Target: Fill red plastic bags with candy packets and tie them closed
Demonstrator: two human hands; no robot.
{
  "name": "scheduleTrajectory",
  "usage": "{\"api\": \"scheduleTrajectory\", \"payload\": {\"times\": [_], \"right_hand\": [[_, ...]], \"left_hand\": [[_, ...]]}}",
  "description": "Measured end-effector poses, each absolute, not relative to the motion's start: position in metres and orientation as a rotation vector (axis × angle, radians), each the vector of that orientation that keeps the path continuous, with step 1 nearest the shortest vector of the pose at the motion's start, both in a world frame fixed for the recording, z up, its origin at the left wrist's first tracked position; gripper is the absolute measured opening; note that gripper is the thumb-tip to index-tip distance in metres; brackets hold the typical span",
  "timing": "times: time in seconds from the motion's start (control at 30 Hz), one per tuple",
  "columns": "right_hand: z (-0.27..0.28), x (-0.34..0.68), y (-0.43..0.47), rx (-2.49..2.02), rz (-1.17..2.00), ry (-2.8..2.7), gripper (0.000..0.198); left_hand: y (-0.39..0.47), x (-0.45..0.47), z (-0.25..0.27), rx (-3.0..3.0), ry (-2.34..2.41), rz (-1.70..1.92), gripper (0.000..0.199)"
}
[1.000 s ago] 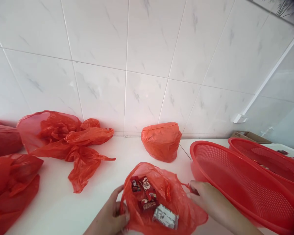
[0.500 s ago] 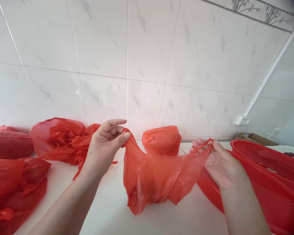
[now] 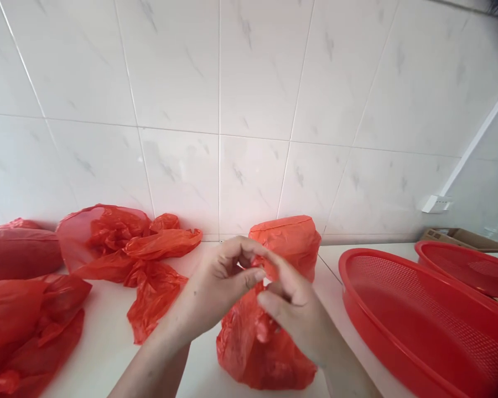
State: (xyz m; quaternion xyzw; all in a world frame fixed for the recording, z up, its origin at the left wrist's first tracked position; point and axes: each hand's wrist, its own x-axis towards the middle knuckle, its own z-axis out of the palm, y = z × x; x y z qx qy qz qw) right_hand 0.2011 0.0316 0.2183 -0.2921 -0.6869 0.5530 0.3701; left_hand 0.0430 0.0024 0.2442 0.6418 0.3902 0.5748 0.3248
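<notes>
A thin red plastic bag (image 3: pixel 265 359) hangs below my two hands, its bottom at or close to the white tabletop. My left hand (image 3: pixel 228 282) is closed, thumb and forefinger pinching the gathered top of the bag. Close against it, my right hand (image 3: pixel 294 298) curls its fingers around the same gathered plastic, partly hiding it. Whether the bag's top is knotted cannot be made out. Just behind the hands, a filled red bag (image 3: pixel 290 237) stands against the tiled wall.
Crumpled red bags (image 3: pixel 120 243) lie at the back left, and another red bag (image 3: pixel 29 326) sits at the front left. A red mesh basket (image 3: pixel 369 293) stands on the right, with a second basket (image 3: pixel 452 260) and a cardboard box (image 3: pixel 468 240) behind it.
My hands were apart, stretching the bag between them; now they meet at its gathered top. The bag hangs lower and bunched, and the view has shifted slightly.
</notes>
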Motion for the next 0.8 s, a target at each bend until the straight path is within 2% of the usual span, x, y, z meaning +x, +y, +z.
{"api": "scheduleTrajectory", "payload": {"times": [0.03,0.07,0.17,0.3,0.37,0.5,0.63,0.67,0.77,0.8], "right_hand": [[0.213,0.196,0.034,-0.77,1.414,-1.839,0.021],[0.208,0.192,0.039,-0.814,1.385,-1.866,0.021],[0.195,0.186,0.058,-0.961,1.323,-1.676,0.039],[0.186,0.185,0.076,-0.922,1.467,-1.375,0.041],[0.185,0.187,0.078,-0.894,1.513,-1.355,0.043],[0.189,0.201,0.079,-0.781,1.488,-1.581,0.043],[0.194,0.217,0.082,-0.673,1.385,-1.828,0.057],[0.195,0.219,0.082,-0.695,1.365,-1.881,0.054],[0.198,0.218,0.081,-0.839,1.262,-1.928,0.028],[0.199,0.217,0.08,-0.911,1.194,-1.913,0.035]], "left_hand": [[0.003,0.044,0.242,1.709,1.019,1.464,0.016],[0.003,0.043,0.24,1.734,1.047,1.452,0.019],[0.01,0.039,0.232,1.859,1.219,1.517,0.024],[0.022,0.038,0.218,2.103,1.209,1.256,0.035],[0.028,0.04,0.211,2.147,1.218,1.208,0.026],[0.038,0.04,0.202,2.053,1.382,1.327,0.029],[0.043,0.035,0.2,1.862,1.47,1.434,0.016],[0.043,0.035,0.2,1.831,1.412,1.422,0.014],[0.04,0.037,0.2,1.717,1.231,1.346,0.009],[0.038,0.039,0.201,1.702,1.218,1.323,0.009]]}}
